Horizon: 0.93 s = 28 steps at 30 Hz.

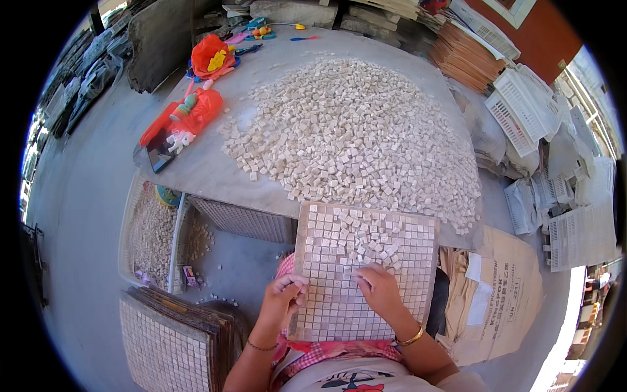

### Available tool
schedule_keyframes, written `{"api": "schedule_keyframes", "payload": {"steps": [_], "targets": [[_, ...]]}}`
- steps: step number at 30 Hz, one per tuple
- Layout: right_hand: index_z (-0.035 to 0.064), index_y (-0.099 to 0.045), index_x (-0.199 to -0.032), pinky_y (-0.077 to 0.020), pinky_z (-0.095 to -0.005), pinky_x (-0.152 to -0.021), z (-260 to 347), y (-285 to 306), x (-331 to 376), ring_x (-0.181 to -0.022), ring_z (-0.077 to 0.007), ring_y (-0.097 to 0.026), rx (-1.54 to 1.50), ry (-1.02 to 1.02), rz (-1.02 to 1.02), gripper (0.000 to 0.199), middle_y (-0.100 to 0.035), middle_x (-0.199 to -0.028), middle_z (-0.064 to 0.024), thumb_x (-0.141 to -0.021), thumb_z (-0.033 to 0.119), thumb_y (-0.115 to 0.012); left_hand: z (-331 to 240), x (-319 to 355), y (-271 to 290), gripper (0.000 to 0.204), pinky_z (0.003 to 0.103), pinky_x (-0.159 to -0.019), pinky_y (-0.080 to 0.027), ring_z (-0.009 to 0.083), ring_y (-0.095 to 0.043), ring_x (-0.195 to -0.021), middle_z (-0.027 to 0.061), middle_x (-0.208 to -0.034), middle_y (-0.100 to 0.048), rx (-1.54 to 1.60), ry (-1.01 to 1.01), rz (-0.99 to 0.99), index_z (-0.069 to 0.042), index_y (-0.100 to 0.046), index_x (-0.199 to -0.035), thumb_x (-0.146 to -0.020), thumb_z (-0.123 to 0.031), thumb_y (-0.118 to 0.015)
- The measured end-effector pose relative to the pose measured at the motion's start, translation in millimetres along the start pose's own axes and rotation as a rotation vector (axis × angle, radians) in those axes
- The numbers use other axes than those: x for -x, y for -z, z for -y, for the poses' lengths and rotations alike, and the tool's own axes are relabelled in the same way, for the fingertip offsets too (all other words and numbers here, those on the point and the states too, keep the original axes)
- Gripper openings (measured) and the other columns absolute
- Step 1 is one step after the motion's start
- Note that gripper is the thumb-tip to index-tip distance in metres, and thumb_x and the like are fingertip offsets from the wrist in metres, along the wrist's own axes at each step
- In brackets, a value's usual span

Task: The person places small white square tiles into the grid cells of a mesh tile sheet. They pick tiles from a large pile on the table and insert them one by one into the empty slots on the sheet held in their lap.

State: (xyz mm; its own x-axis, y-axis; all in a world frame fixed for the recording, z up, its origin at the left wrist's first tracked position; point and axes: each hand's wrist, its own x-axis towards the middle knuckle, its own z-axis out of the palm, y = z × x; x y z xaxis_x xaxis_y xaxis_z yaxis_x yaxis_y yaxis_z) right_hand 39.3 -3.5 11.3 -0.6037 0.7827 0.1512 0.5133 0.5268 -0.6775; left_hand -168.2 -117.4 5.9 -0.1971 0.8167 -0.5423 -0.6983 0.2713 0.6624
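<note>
A square gridded tray rests tilted on my lap, its far edge against the table. Small pale stone tiles fill many of its cells. Loose tiles lie heaped on the upper middle of the grid. My left hand is at the tray's left edge, fingers curled and thumb pressed to them; whatever they pinch is too small to tell. Over the middle of the grid, just below the loose tiles, is my right hand. Its fingertips are drawn together, and anything between them is hidden.
A big pile of tiles covers the table. Red plastic bags and a phone lie at its left. Below are a white crate of tiles and stacked trays. Paper sacks stand right; white baskets beyond.
</note>
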Motion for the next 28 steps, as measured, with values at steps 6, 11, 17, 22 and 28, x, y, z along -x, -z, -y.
{"api": "schedule_keyframes", "payload": {"steps": [6,11,17,22,28], "targets": [[0.0075,-0.061,-0.090,-0.0500,-0.0363,-0.063,6.7,-14.5,-19.3,-0.077,-0.0291,-0.061,0.168,0.007,0.028,0.010,-0.059,-0.086,-0.0083,-0.081,0.013,-0.063,1.3,-15.9,-25.5,0.009,0.021,-0.048,-0.037,0.0071,-0.050,-0.059,-0.0005,-0.070,-0.056,-0.287,-0.040,0.043,-0.001,-0.064,-0.089,-0.088,-0.009,-0.059],[0.0059,-0.059,-0.093,-0.0495,-0.0352,-0.065,-4.0,-7.1,-21.9,-0.075,-0.0266,-0.061,0.085,-0.053,0.050,0.011,-0.058,-0.087,-0.0093,-0.086,0.014,-0.057,5.5,-32.8,-48.0,0.009,0.028,-0.057,-0.045,0.0151,-0.057,-0.063,0.0061,-0.071,-0.061,-0.869,-0.593,0.021,0.000,-0.065,-0.087,-0.084,-0.007,-0.060],[0.0009,-0.057,-0.100,-0.0436,-0.0262,-0.064,-42.8,40.6,8.7,-0.079,-0.0124,-0.052,-1.338,-0.589,0.192,0.017,-0.057,-0.095,-0.0045,-0.091,0.016,-0.058,1.3,-51.7,-57.0,0.012,0.035,-0.062,-0.047,0.0320,-0.059,-0.068,0.0154,-0.079,-0.061,-1.094,-0.812,0.027,-0.001,-0.065,-0.088,-0.077,-0.004,-0.064],[0.0025,-0.056,-0.107,-0.0422,-0.0218,-0.066,-34.3,56.8,22.2,-0.074,-0.0097,-0.050,-1.392,-0.596,0.098,0.022,-0.057,-0.090,-0.0022,-0.092,0.018,-0.057,0.3,-63.4,-63.3,0.016,0.038,-0.060,-0.047,0.0308,-0.059,-0.067,0.0139,-0.082,-0.060,-1.329,-0.808,-0.027,-0.003,-0.064,-0.092,-0.076,-0.005,-0.066],[0.0007,-0.056,-0.108,-0.0392,-0.0210,-0.062,-55.4,39.7,34.9,-0.070,-0.0083,-0.046,-1.337,-0.487,0.183,0.024,-0.056,-0.089,-0.0014,-0.091,0.017,-0.060,8.1,-84.3,-56.1,0.022,0.040,-0.062,-0.051,0.0335,-0.062,-0.075,0.0133,-0.095,-0.060,-1.463,-0.749,0.039,-0.006,-0.060,-0.099,-0.079,-0.012,-0.067]]}}
